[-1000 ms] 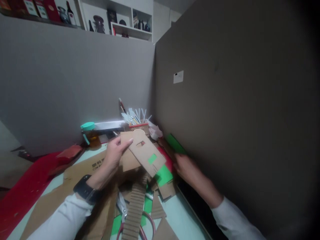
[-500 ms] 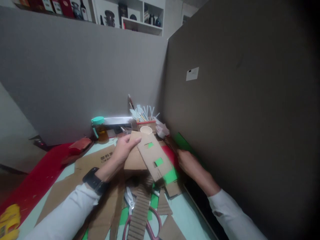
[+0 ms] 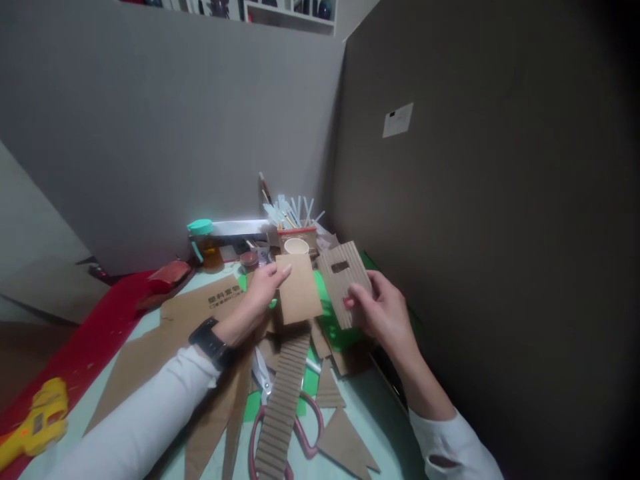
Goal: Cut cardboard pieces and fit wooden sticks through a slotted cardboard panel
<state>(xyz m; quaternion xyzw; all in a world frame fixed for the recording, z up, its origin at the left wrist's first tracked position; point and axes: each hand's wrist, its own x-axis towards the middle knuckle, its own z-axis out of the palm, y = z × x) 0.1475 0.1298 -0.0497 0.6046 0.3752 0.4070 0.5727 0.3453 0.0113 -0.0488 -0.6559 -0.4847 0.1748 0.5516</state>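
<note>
Two cardboard pieces now hang apart, one per hand, above the table; our left hand pinches the plain rectangle by its left edge, thumb on the face; our right hand, half a second ago low at the right, now grips the corrugated panel with two openings, thumb across it, other fingertips hidden; our left hand no longer shows a windowed panel, so the work seems split between hands, though we cannot tell whether it is the same one; scissors lie below.
</note>
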